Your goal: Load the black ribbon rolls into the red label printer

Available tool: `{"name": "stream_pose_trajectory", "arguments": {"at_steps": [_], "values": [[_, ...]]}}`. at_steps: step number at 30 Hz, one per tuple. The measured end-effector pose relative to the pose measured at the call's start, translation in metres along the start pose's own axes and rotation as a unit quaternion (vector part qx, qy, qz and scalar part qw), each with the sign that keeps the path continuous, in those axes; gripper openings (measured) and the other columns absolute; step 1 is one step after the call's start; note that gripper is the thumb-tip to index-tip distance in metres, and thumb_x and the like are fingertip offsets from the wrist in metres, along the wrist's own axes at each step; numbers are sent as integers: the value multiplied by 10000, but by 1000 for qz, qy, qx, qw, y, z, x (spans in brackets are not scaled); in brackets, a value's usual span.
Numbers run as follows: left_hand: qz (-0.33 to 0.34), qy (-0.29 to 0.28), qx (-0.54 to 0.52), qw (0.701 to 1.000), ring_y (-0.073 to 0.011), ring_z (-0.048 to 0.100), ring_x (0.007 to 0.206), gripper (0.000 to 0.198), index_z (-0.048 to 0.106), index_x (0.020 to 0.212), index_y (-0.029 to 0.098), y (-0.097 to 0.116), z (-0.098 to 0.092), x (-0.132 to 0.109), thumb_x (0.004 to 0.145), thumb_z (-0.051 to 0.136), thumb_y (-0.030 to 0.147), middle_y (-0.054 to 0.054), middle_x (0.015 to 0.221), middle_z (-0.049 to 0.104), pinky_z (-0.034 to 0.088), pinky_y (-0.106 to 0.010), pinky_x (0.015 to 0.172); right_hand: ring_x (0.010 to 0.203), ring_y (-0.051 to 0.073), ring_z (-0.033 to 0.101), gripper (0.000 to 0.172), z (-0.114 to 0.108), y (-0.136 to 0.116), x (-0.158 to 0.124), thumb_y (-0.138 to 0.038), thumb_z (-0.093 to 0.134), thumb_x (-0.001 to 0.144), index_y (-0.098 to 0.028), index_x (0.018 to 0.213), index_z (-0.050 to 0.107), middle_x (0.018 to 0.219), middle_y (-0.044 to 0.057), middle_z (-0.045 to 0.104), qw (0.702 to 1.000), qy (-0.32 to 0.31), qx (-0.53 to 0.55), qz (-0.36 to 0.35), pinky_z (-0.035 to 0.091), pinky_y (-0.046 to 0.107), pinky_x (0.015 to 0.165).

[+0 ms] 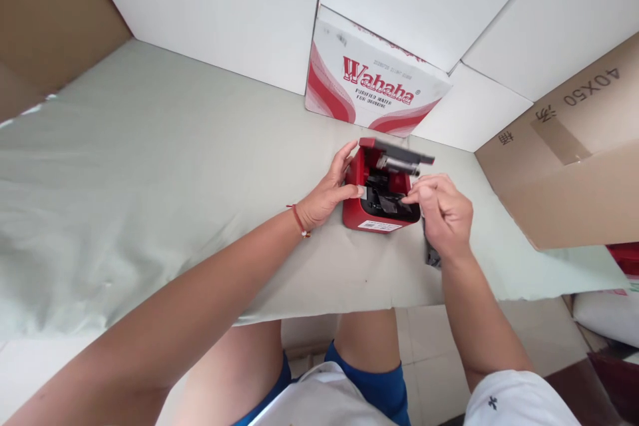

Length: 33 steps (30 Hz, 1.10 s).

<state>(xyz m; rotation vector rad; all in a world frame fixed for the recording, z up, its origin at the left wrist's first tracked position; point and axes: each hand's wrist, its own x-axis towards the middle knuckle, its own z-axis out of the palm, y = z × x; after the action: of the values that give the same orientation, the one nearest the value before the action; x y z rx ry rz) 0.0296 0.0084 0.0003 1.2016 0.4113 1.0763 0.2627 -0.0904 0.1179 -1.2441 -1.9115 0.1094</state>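
A small red device (353, 214) with a black interior stands on the cloth-covered table, its lid (397, 150) raised. Wrapped round its left side is my left hand (335, 192), thumb on the front rim and fingers behind. At the right of the opening, my right hand (444, 213) has its fingers bent together, the index fingertip at the black interior. Whether those fingers hold anything is too small to tell. A dark object (432, 254) lies on the cloth beneath the right wrist, partly hidden by it.
A Wahaha carton (374, 86) stands behind the device, among white boxes (224, 6). Brown cardboard boxes rise at the right (574, 166) and at the far left (50, 26). The table's front edge runs just above my legs.
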Motion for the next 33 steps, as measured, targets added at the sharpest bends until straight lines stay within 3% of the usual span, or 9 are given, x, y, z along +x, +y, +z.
{"name": "stream_pose_trajectory", "arguments": {"at_steps": [5, 9, 12, 18, 21, 24, 27, 30, 33], "values": [[-7, 10, -18, 1000, -412, 92, 2003, 1276, 296, 1933, 437, 0, 3, 1, 838, 948, 500, -36, 2080, 310, 113, -641, 1634, 977, 232, 802, 368, -13, -8, 56, -455, 688, 1168, -249, 985, 932, 1154, 86, 895, 965, -196, -116, 126, 609, 382, 905], [-1, 26, -34, 999, -434, 189, 1980, 1131, 379, 1898, 438, -4, 3, 3, 916, 902, 643, -51, 2032, 407, 128, -670, 1627, 1189, 295, 823, 317, 9, -11, 96, -299, 644, 1172, -253, 1340, 909, 1363, 96, 907, 866, -369, -304, 147, 569, 406, 994], [-8, 52, -35, 998, -411, 173, 1986, 1023, 459, 1840, 411, -6, 3, 5, 961, 863, 745, -68, 2007, 446, 133, -629, 1628, 1197, 344, 834, 335, 34, -8, 111, -265, 771, 1097, -229, 1408, 890, 1378, 144, 913, 820, -430, -347, 152, 555, 406, 917], [-6, 82, -52, 995, -389, 322, 1940, 855, 600, 1668, 373, -9, 1, 6, 942, 925, 687, -86, 1912, 562, 230, -601, 1614, 1092, 327, 842, 160, 42, -13, 109, -239, 822, 1027, -218, 1166, 898, 1229, 150, 920, 822, -412, -365, 149, 578, 391, 879], [2, 82, -56, 995, -382, 395, 1899, 767, 643, 1601, 348, -9, 1, 5, 955, 921, 651, -88, 1872, 608, 272, -589, 1594, 1089, 298, 840, 223, 1, -22, 94, -339, 789, 1061, -248, 1242, 880, 1289, 109, 918, 863, -357, -323, 154, 609, 394, 911], [3, 73, -61, 995, -385, 477, 1840, 678, 678, 1542, 324, -6, 2, 4, 981, 911, 623, -87, 1828, 657, 340, -588, 1557, 1034, 292, 849, 427, -57, -17, 78, -571, 813, 1029, -269, 1324, 877, 1309, 96, 914, 932, -238, -154, 226, 659, 427, 927], [-6, 74, -65, 995, -387, 515, 1806, 653, 688, 1519, 316, -3, 2, 3, 983, 913, 614, -80, 1805, 680, 387, -578, 1533, 1073, 319, 848, 584, -97, 8, 64, -737, 836, 966, -259, 1297, 883, 1261, 117, 917, 933, -188, -99, 290, 674, 481, 1010], [-12, 80, -62, 995, -389, 539, 1782, 659, 690, 1500, 308, -1, 2, 2, 972, 919, 630, -79, 1787, 695, 404, -576, 1525, 1069, 327, 837, 568, -97, 43, 51, -750, 868, 907, -245, 1166, 891, 1209, 125, 921, 906, -235, -114, 334, 665, 495, 1031], [-16, 85, -59, 995, -387, 555, 1771, 661, 690, 1494, 308, 1, 3, 2, 971, 927, 636, -78, 1769, 706, 416, -575, 1519, 1047, 305, 842, 452, -67, 69, 36, -625, 868, 911, -233, 1131, 913, 1201, 117, 932, 888, -289, -100, 343, 673, 458, 1018]]}}
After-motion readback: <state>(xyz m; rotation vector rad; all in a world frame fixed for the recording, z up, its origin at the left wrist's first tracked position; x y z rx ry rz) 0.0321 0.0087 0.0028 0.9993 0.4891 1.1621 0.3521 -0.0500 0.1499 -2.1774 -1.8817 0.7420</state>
